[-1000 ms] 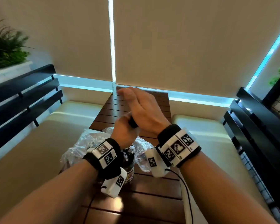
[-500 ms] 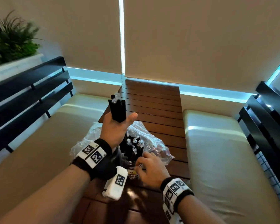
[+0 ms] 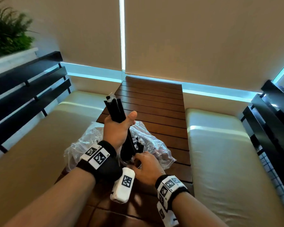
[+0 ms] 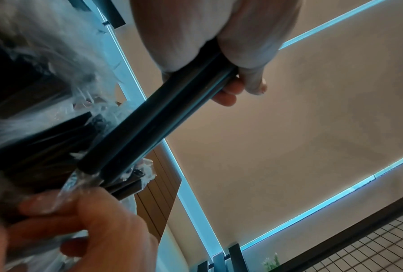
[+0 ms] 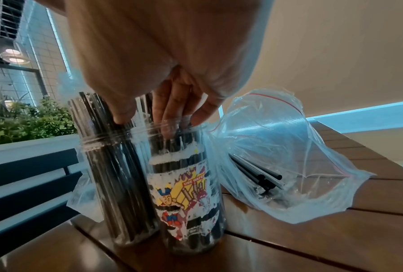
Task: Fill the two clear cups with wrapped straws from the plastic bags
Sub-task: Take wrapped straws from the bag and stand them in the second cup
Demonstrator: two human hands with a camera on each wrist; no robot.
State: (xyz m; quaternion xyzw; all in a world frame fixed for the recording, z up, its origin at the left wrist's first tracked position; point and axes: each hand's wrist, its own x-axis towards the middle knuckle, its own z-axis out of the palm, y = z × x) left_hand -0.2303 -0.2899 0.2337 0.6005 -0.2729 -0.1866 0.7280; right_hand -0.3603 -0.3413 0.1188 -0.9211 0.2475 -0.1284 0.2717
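Note:
My left hand (image 3: 121, 118) grips a bundle of black wrapped straws (image 3: 114, 107), held upright and tilted; its lower end hangs just over the cups. In the left wrist view the bundle (image 4: 160, 119) runs from my left hand (image 4: 230, 81) down to my right hand (image 4: 79, 211). Two clear cups stand side by side on the table: a plain cup (image 5: 116, 184) packed with black straws and a labelled cup (image 5: 184, 193). My right hand (image 5: 153, 117) grips the labelled cup's mouth, thumb on one side, fingertips dipping inside the rim.
A clear zip bag (image 5: 288, 147) holding a few straws lies right of the cups; another bag (image 3: 82, 145) sits to the left. The brown slatted table (image 3: 154, 104) runs between cream bench cushions (image 3: 220, 153) with black slatted backs (image 3: 23, 89).
Both hands were together on the raised straws; my right hand has dropped to the cups. My left hand keeps the bundle and has tilted and lowered it toward them.

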